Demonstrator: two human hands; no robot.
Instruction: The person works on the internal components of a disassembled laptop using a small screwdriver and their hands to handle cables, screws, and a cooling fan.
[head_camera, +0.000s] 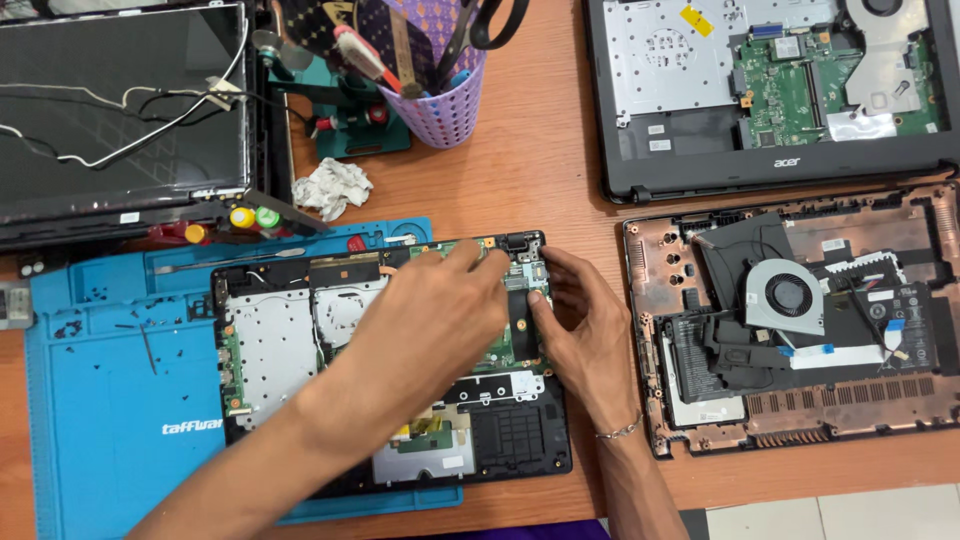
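Fingers of the left hand and right hand press down, spread, on the green circuit board. It sits inside the open black laptop base on the blue rubber mat.

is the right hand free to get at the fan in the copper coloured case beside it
Probably yes: the right hand rests on the open laptop, and the fan lies uncovered just to its right with only bare table between.
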